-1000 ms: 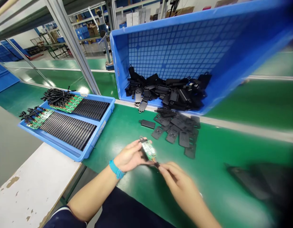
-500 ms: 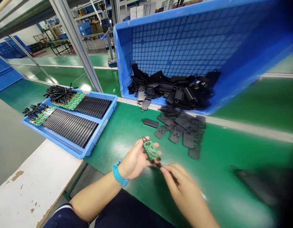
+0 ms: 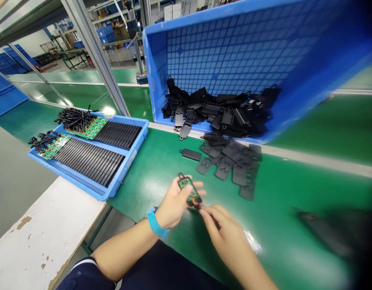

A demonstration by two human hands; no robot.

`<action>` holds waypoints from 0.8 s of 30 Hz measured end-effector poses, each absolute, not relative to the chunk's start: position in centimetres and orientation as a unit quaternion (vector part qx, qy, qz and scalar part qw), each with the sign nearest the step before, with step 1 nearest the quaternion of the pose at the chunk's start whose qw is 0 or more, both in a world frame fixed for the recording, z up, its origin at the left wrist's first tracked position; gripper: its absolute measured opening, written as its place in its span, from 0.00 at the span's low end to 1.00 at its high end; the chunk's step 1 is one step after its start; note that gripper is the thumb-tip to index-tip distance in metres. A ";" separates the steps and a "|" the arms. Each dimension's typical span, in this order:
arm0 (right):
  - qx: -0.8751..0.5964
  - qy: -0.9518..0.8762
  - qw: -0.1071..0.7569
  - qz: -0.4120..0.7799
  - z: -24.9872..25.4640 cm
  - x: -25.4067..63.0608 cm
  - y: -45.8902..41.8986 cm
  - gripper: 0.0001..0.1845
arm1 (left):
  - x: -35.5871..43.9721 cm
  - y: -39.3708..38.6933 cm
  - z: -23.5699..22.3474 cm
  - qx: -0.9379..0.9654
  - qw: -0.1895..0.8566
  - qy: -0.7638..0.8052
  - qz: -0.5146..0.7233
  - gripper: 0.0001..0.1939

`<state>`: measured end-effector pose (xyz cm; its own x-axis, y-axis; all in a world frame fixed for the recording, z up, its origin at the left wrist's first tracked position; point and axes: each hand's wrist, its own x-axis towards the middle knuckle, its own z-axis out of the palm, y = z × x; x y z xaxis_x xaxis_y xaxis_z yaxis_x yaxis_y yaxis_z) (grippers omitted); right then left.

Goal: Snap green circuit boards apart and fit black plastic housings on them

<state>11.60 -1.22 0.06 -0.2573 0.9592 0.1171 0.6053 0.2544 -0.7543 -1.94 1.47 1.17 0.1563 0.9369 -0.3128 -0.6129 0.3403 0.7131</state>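
Note:
In my left hand [image 3: 172, 205] lies a small black plastic case [image 3: 181, 176] with a loop at its far end. A green circuit board [image 3: 194, 196] with a small digit display sits in the case, and my left thumb presses on it. The other left fingers stretch out under the case. My right hand [image 3: 228, 233] pinches the short dark cable [image 3: 198, 206] where it leaves the board's near end. Coloured wires show there. Beyond my hands, a single black case [image 3: 190, 154] lies on the green bench [image 3: 156, 161].
Flat black covers [image 3: 224, 167] lie in a loose pile ahead. Behind them a blue crate [image 3: 154, 76], tipped on its side, holds many black cases [image 3: 204, 108]. To the left, a blue tray [image 3: 106, 195] holds cabled circuit boards [image 3: 57, 147] and rows of black cases [image 3: 89, 161]. A dark blurred shape [image 3: 333, 229] is at right.
My left thumb has come down onto the board, which now sits lower in the case. My right hand has shifted slightly left and keeps its pinch on the cable.

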 end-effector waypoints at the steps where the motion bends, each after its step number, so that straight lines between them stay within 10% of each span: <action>1: -0.539 -0.727 0.294 0.310 0.0 11.5 -1.2 0.15 | -1.8 1.5 1.0 0.219 0.719 0.381 0.538 0.17; 24: -0.616 -0.469 0.411 0.482 -0.3 10.0 -2.0 0.14 | -0.1 0.9 1.7 0.327 0.604 0.436 0.582 0.13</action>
<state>10.01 -2.04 -0.32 0.0963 0.9734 -0.2077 0.1818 -0.2224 -0.9579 -0.08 0.90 1.68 -0.0562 0.9878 -0.1452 -0.4176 0.1089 0.9021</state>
